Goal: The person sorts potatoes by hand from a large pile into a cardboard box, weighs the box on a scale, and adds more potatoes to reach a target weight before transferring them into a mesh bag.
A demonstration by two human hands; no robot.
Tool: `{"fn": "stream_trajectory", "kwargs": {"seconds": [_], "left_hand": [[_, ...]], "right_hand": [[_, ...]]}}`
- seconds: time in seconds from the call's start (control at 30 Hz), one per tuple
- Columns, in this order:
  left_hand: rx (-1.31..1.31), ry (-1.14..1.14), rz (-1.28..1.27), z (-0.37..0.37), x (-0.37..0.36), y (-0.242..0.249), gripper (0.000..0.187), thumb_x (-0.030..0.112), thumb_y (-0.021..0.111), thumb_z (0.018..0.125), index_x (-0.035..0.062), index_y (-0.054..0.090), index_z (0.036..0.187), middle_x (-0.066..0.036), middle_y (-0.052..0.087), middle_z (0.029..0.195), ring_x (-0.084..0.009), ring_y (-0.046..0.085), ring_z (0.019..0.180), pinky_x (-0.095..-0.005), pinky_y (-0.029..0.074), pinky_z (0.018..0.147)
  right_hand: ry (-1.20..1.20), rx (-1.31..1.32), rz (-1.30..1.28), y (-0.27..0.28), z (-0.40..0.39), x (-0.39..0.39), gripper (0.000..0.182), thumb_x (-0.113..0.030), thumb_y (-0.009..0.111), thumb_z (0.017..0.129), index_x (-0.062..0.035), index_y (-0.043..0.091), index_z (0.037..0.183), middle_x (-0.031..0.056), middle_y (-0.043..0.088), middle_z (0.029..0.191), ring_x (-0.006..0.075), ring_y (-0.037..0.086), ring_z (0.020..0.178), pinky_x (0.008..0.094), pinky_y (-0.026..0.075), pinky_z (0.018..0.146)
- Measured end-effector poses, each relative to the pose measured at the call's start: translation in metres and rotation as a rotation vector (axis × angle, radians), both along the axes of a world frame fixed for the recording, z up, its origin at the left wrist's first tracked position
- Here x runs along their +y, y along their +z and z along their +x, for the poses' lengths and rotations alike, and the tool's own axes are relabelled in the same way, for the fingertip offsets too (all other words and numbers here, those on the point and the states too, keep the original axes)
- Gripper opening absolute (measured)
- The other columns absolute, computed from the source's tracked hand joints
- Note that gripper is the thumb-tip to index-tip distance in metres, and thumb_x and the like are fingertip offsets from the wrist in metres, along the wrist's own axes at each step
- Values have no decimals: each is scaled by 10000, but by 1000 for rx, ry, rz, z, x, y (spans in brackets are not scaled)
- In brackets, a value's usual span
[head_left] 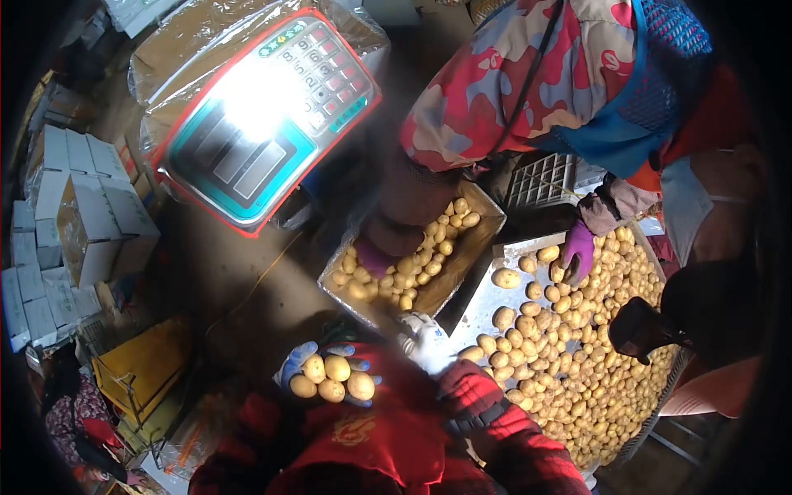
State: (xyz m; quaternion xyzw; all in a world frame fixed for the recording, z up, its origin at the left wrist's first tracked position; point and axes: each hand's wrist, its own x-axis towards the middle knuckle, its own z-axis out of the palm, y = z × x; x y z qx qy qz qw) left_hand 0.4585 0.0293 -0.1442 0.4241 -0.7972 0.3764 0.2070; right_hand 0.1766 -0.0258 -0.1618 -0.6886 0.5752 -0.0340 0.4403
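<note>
My left hand (296,360), in a blue and grey glove, is cupped around several potatoes (334,368) in front of my red apron. My right hand (429,343), in a white glove, is at the near edge of an open cardboard box (470,262). Its fingers are blurred, and whether they hold anything cannot be made out. Inside the box lie many potatoes (404,276). To the right, a sloped metal tray (474,312) carries a wide spread of potatoes (577,363).
Across from me, a person in a patterned jacket (520,82) reaches one purple-gloved hand (375,257) into the box and another purple-gloved hand (578,250) onto the tray. A digital scale display (268,124) stands upper left. White cartons (107,219) are stacked at far left, near a yellow cart (144,367).
</note>
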Motion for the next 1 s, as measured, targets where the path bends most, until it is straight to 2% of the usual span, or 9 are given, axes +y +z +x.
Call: {"fn": "stream_trajectory", "kwargs": {"seconds": [0.2, 0.43, 0.6, 0.63, 0.77, 0.87, 0.9, 0.93, 1.0], "left_hand": [[175, -52, -205, -41, -53, 11, 329, 490, 368, 1106, 232, 409, 1307, -36, 502, 1172, -251, 501, 1034, -365, 552, 801], [280, -66, -249, -63, -40, -14, 292, 452, 384, 1108, 224, 474, 1266, -30, 550, 1303, -275, 567, 1133, -370, 551, 824], [100, 125, -194, -39, -15, -15, 274, 413, 419, 1097, 206, 506, 1255, -44, 568, 1311, -269, 578, 1140, -387, 536, 837], [29, 184, -187, -33, -8, -15, 271, 405, 427, 1095, 203, 512, 1253, -47, 572, 1312, -268, 581, 1141, -391, 533, 840], [-615, 511, -212, -7, 31, -17, 257, 374, 455, 1086, 189, 537, 1245, -58, 587, 1318, -263, 590, 1147, -405, 522, 851], [-1193, 652, -163, 2, 51, -15, 248, 350, 476, 1080, 178, 556, 1239, -67, 598, 1323, -260, 597, 1151, -415, 513, 859], [-1396, 748, -178, -1, 52, -18, 245, 343, 483, 1077, 175, 563, 1237, -70, 601, 1325, -259, 599, 1152, -419, 510, 862], [-1943, 1019, -493, -14, 45, -13, 271, 339, 564, 1055, 171, 594, 1265, -85, 617, 1323, -299, 597, 1175, -495, 487, 939], [-2487, 1214, -890, -18, 41, -3, 313, 333, 647, 1032, 168, 623, 1297, -98, 633, 1317, -337, 593, 1196, -564, 463, 1018]], "right_hand": [[-108, -327, 45, 47, -4, 23, 358, -113, 678, 926, -22, 668, 1273, 186, 679, 1290, 363, 650, 1179, 406, 527, 1017], [105, 57, -24, 34, 0, -9, 407, -121, 643, 897, -73, 646, 1301, 177, 651, 1327, 416, 632, 1174, 481, 525, 1006], [492, 212, -301, -39, 55, -36, 463, -188, 606, 860, -120, 600, 1318, 177, 648, 1285, 334, 655, 1132, 462, 531, 948], [574, 404, 69, -52, 82, -52, 461, -171, 438, 975, -149, 512, 1429, 120, 609, 1383, 287, 618, 1255, 452, 498, 1029], [660, 601, 30, -100, 111, -61, 606, -196, 376, 1017, -158, 342, 1621, 115, 337, 1681, 328, 356, 1523, 486, 270, 1242], [728, 571, -96, -164, 108, -64, 572, -189, 374, 1019, -185, 407, 1590, 100, 363, 1665, 348, 410, 1482, 504, 302, 1222], [505, 438, -184, -228, 94, -44, 483, -244, 400, 1040, -195, 508, 1508, 118, 451, 1578, 348, 517, 1366, 517, 412, 1116], [582, 510, -183, -218, 98, -50, 447, -270, 411, 1045, -186, 541, 1465, 119, 495, 1514, 340, 547, 1310, 514, 436, 1066], [732, 655, -189, -173, 121, -75, 396, -321, 434, 1057, -170, 606, 1380, 121, 582, 1385, 326, 608, 1199, 507, 485, 967]]}}
